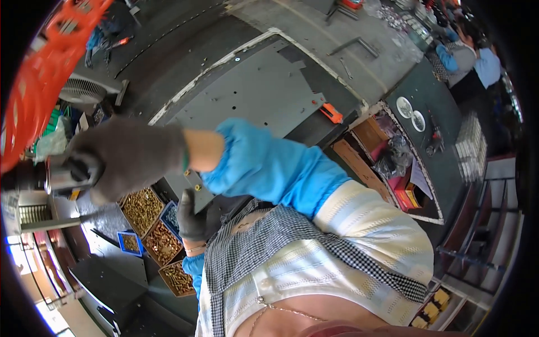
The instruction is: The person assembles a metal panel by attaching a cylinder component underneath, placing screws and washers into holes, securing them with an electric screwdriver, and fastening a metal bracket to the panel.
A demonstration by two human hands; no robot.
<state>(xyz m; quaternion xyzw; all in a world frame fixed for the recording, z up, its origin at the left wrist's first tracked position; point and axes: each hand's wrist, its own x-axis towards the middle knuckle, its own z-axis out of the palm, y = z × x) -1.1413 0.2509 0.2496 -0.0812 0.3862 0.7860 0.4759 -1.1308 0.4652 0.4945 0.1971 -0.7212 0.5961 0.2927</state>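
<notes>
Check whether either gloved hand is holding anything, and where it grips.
The grey-gloved hand wraps around the silver metal cylinder at its dark end. The dark-gloved hand near the trays of brass screws: cannot be told.

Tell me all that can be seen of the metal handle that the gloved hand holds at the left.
The metal handle is a short silvery cylinder with a shiny, worn look, lying about level. Its left end joins a dark machine part at the picture's edge. A hand in a grey knit glove closes around its right end, with the thumb over it. Which hand this is cannot be told. Below it stand boxes of brass-coloured screws.
</notes>
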